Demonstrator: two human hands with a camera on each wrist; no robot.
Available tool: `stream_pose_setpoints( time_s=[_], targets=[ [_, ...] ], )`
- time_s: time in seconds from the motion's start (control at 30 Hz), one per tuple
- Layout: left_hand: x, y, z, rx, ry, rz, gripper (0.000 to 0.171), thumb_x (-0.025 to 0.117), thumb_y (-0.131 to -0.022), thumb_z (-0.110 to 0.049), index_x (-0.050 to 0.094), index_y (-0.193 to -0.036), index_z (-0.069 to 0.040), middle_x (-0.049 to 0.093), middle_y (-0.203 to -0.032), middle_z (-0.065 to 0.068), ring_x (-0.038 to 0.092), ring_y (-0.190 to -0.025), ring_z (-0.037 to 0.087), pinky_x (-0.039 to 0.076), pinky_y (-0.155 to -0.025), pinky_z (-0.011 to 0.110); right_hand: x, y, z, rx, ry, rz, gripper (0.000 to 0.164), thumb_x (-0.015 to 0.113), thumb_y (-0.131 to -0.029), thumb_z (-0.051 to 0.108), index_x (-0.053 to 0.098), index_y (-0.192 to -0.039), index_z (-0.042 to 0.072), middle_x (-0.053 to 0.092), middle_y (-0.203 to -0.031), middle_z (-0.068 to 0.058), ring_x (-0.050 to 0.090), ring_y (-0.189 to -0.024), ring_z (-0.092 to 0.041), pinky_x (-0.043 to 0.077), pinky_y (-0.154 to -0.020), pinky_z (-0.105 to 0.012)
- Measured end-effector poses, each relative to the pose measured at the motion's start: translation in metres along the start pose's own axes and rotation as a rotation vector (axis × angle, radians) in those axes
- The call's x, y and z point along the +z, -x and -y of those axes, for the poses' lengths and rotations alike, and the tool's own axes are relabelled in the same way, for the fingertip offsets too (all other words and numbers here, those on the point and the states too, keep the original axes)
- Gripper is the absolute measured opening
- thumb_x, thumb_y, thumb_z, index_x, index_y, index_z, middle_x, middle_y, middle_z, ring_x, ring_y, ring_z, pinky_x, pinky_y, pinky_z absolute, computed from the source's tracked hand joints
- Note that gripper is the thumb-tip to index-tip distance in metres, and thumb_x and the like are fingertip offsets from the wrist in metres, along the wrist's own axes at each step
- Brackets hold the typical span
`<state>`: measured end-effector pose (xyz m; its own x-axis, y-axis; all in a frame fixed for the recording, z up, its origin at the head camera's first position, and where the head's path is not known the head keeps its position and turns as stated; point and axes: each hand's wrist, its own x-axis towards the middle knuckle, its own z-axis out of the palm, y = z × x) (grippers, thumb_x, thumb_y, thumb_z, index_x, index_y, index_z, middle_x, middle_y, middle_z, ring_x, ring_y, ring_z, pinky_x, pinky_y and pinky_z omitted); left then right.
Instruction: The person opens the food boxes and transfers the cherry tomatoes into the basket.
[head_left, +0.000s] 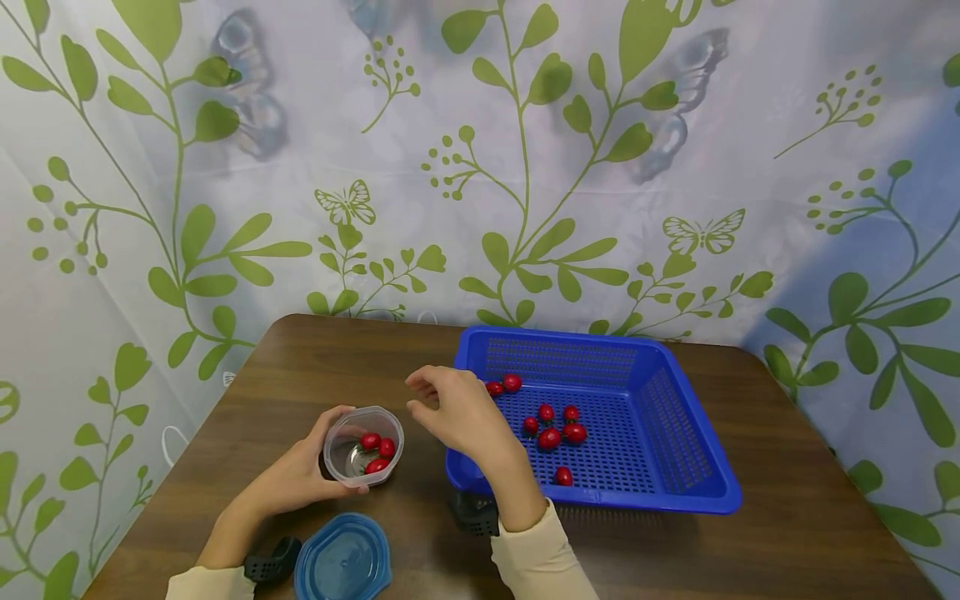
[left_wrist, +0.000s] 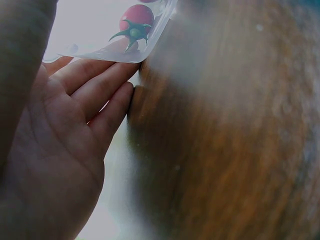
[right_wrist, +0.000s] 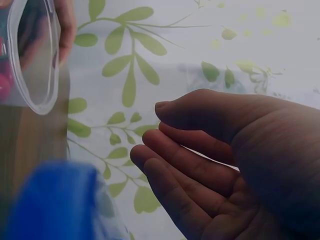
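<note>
My left hand (head_left: 303,473) grips a clear plastic container (head_left: 347,429) from its left side, fingers at the far side and thumb at the near side. Several red cherry tomatoes (head_left: 386,448) lie inside; in the left wrist view one tomato (left_wrist: 136,20) shows its green stem. To the right, my right hand (head_left: 456,410) hovers at the left edge of a blue plastic basket (head_left: 600,497). In the right wrist view its fingers (right_wrist: 187,170) are loosely bent and hold nothing. Several more cherry tomatoes (head_left: 550,438) lie scattered on the basket's floor.
A blue lid (head_left: 343,560) lies on the wooden table (head_left: 352,354) near the front, below the container. Behind the table hangs a white cloth (head_left: 420,225) printed with green leaves. Dark bands (head_left: 272,562) circle both wrists.
</note>
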<state>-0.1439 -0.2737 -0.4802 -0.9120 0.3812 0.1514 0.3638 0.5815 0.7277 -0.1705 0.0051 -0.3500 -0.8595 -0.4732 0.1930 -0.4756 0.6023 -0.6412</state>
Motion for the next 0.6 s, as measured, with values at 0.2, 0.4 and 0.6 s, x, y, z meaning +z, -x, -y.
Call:
stream_pose_setpoints(
  time_s=[0.2, 0.4, 0.6],
  targets=[
    [0.0, 0.0, -0.001, 0.011, 0.008, -0.001, 0.107, 0.094, -0.073, -0.044, 0.027, -0.154, -0.021, 0.066, -0.134, -0.006, 0.063, -0.122, 0.019, 0.051, -0.101, 0.034, 0.01, -0.003, 0.002, -0.003, 0.04, 0.003, 0.024, 0.075, -0.095, 0.015, 0.073, -0.118, 0.009, 0.076, -0.111, -0.005, 0.073, -0.101, -0.018, 0.057, -0.089, -0.032],
    [0.0, 0.0, -0.002, 0.01, 0.018, 0.003, 0.106, 0.093, -0.074, -0.042, 0.027, -0.153, -0.02, 0.066, -0.135, -0.003, 0.063, -0.122, 0.022, 0.051, -0.101, 0.034, 0.02, -0.003, 0.008, 0.001, 0.064, 0.023, 0.026, 0.075, -0.095, 0.018, 0.073, -0.12, 0.01, 0.077, -0.113, -0.004, 0.073, -0.102, -0.015, 0.057, -0.089, -0.028],
    [0.0, 0.0, -0.003, 0.001, 0.024, 0.016, 0.104, 0.092, -0.077, -0.042, 0.025, -0.154, -0.019, 0.065, -0.137, 0.002, 0.063, -0.122, 0.027, 0.052, -0.1, 0.035, 0.03, -0.004, 0.012, 0.001, 0.061, 0.055, 0.027, 0.074, -0.096, 0.017, 0.072, -0.121, 0.009, 0.077, -0.113, -0.005, 0.073, -0.104, -0.017, 0.056, -0.091, -0.028]
  ],
)
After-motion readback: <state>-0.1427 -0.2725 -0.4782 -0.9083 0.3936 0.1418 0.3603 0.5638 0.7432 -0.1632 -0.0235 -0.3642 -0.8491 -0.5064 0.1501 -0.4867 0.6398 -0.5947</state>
